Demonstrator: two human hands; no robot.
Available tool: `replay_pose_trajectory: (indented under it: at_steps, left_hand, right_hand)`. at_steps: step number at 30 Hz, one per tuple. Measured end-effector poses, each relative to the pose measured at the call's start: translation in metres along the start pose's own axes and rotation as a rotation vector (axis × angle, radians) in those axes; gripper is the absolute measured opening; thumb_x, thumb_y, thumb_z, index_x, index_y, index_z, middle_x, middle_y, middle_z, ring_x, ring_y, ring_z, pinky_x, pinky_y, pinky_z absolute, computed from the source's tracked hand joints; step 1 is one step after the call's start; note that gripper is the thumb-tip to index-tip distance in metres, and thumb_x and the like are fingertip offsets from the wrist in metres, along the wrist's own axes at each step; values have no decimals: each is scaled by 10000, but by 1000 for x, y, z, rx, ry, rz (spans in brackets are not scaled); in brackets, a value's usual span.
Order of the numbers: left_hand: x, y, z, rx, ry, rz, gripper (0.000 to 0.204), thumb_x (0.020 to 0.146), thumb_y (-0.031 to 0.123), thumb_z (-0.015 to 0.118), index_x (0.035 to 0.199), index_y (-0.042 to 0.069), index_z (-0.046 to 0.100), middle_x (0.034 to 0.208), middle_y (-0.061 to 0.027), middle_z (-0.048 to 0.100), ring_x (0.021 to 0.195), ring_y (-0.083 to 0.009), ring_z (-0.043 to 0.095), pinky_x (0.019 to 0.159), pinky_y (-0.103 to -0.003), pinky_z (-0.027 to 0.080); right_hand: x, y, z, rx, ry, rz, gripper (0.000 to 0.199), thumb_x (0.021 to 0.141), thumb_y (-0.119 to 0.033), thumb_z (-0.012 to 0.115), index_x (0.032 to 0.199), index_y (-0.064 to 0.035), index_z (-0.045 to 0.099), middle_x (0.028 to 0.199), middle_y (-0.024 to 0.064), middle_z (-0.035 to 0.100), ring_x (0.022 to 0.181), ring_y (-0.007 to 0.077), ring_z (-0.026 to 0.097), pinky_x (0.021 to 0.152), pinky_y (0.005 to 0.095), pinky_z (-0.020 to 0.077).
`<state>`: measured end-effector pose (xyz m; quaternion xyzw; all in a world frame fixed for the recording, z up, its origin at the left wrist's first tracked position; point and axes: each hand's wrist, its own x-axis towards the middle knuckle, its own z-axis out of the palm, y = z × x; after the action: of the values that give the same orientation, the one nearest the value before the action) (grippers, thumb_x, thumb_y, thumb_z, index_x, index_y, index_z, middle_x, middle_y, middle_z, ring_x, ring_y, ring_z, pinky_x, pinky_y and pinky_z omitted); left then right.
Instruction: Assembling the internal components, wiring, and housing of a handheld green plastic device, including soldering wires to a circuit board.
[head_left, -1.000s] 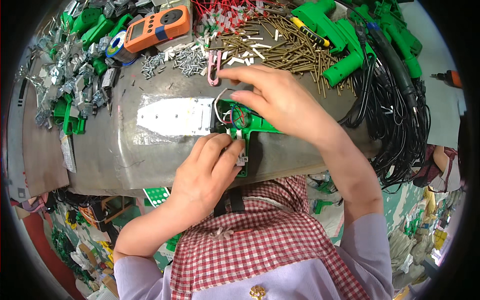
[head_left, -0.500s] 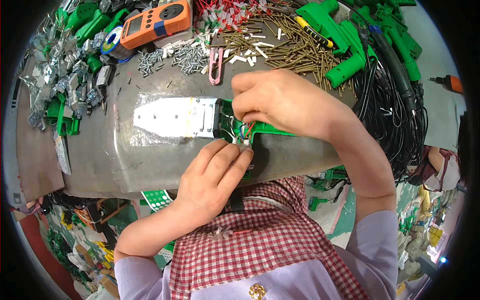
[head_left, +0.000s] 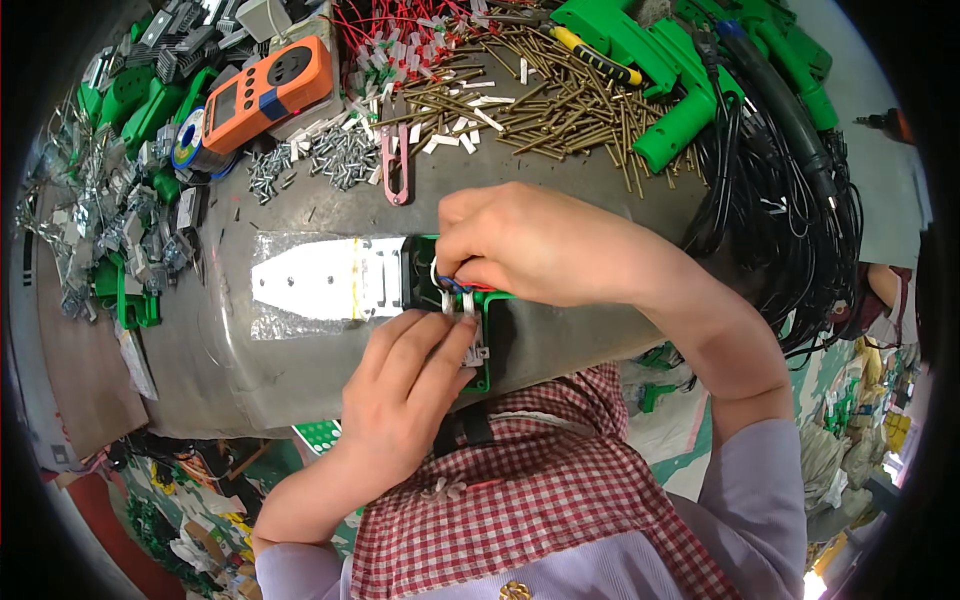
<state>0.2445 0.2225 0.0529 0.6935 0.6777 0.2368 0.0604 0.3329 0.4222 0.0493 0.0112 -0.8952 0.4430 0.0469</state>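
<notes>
A pointed white metal plate [head_left: 315, 278] lies on clear plastic film [head_left: 285, 328], its black collar end set in an open green plastic housing [head_left: 484, 370]. My left hand [head_left: 400, 380] is closed, with its fingertips pressing two white-sleeved wires [head_left: 468, 302] at the housing. My right hand [head_left: 530, 245] reaches over the housing from the right and pinches thin wires [head_left: 455, 284], blue, white and red. The right fingers hide part of the housing and the exact grip on the wires.
Beyond the hands lie brass rods [head_left: 570, 110], short screws [head_left: 345, 155], a pink-handled tool [head_left: 396, 170], and an orange meter [head_left: 268, 95] beside a solder spool [head_left: 190, 140]. Metal parts [head_left: 90, 210] fill the left; green housings [head_left: 660, 70] and black cables [head_left: 760, 230] crowd the right.
My right hand has come down closer to my left fingertips, with the wires bunched beneath it. The left fingers still press at the white sleeves. The whole view has shifted slightly.
</notes>
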Motion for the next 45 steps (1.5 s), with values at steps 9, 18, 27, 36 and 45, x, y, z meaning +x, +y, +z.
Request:
replay_pose_trajectory:
  at_steps: [9, 18, 27, 36, 45]
  left_hand:
    - [-11, -11, 15, -34, 169, 83, 393, 670, 47, 737, 1049, 15, 643, 1075, -124, 579, 972, -297, 591, 778, -363, 533]
    - [-23, -21, 19, -158, 239, 186, 296, 685, 29, 711, 975, 22, 657, 1031, -125, 581, 970, -305, 591, 785, -356, 576]
    - [-9, -11, 11, -73, 130, 85, 331, 667, 26, 688, 993, 1, 642, 1073, -169, 581, 970, -316, 611, 755, -357, 553]
    - [6, 5, -8, 161, -112, 48, 214, 788, 108, 590, 980, 15, 590, 1092, -182, 592, 987, -284, 619, 808, -375, 510]
    - [2, 6, -5, 239, -40, 61, 275, 745, 117, 618, 1007, 36, 597, 1113, -129, 585, 1007, -271, 565, 705, -329, 421]
  right_hand:
    - [6, -5, -1, -22, -90, 22, 56, 770, -68, 604, 773, -13, 593, 809, 110, 509, 811, 297, 560, 695, 401, 452]
    - [11, -5, -4, -149, -167, -53, 55, 733, -79, 577, 723, -25, 580, 826, 95, 519, 868, 277, 552, 720, 382, 459]
    - [16, -12, -1, -297, -260, 44, 127, 737, -132, 573, 725, -12, 613, 826, 103, 540, 872, 260, 565, 748, 360, 483]
    - [-3, -2, -15, -162, -173, -81, 129, 772, -55, 610, 890, -5, 604, 880, 113, 557, 827, 285, 593, 709, 388, 483]
    - [-22, -4, 12, 123, 140, 69, 232, 746, -51, 689, 950, -34, 579, 915, 109, 557, 802, 330, 599, 688, 406, 485]
